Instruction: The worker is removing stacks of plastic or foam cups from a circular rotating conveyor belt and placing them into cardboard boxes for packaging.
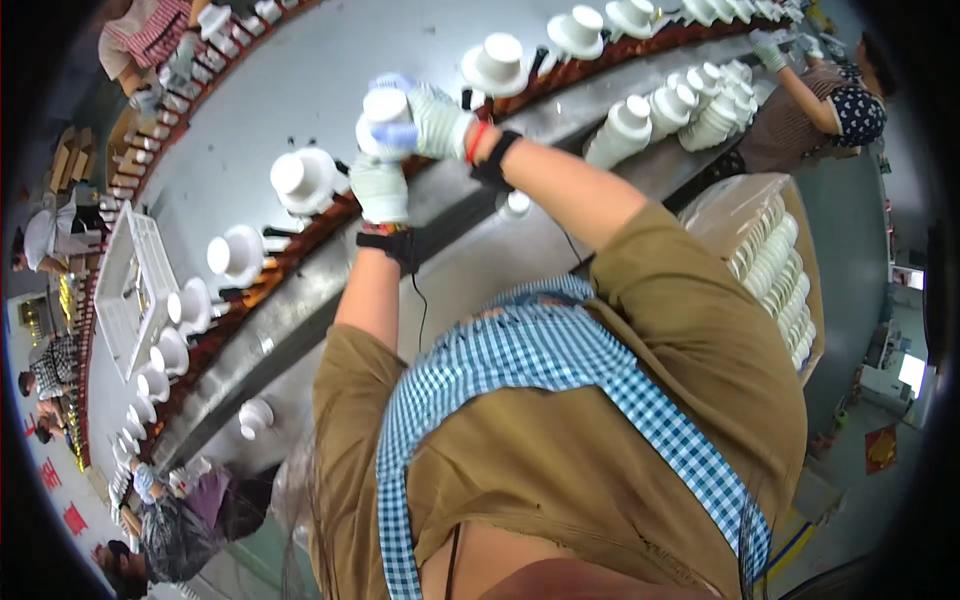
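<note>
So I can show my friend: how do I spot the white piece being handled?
Start at the long grey table curving across the top; follow the row of white flanged pieces along its near edge. Just left of upper centre is the white piece. Unlike its neighbours, it has the gloved right hand wrapped over it and the gloved left hand just below.

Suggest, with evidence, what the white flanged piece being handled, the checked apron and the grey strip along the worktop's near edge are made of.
White flanged piece: probably plastic, possibly ceramic; it looks smooth and opaque.
Checked apron: apparently matt woven cloth, given its soft creases.
Grey strip: likely bare metal; bright reflections suggest it.
</note>
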Action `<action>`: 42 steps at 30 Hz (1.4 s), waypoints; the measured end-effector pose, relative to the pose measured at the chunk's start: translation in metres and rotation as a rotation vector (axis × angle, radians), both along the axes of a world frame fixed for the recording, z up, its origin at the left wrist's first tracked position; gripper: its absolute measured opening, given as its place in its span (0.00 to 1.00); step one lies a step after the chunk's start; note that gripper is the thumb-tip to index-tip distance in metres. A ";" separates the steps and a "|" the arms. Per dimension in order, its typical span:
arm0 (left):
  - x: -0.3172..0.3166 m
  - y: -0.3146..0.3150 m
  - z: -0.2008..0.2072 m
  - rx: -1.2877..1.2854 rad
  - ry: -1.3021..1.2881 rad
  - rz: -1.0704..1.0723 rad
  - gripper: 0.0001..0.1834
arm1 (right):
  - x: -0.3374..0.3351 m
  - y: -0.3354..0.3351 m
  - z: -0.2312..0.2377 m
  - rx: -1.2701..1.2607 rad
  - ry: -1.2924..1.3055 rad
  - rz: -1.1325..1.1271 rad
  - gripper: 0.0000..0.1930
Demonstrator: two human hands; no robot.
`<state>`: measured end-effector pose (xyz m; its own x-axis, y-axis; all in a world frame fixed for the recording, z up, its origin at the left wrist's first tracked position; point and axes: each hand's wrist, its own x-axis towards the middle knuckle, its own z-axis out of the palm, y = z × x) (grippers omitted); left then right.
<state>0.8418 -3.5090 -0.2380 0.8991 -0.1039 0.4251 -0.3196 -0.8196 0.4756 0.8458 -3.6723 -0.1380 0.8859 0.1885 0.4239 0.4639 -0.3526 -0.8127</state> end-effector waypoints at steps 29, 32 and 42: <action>-0.047 -0.258 0.068 -0.862 0.665 -0.708 0.15 | -0.155 -0.268 -0.091 0.004 0.937 0.210 0.13; -0.015 -0.339 0.061 -0.838 0.575 -0.761 0.21 | -0.141 -0.336 -0.035 0.119 0.544 0.468 0.12; 0.043 -0.425 0.039 -0.683 0.180 -0.546 0.14 | 0.074 -0.449 0.089 -0.208 0.220 -0.334 0.22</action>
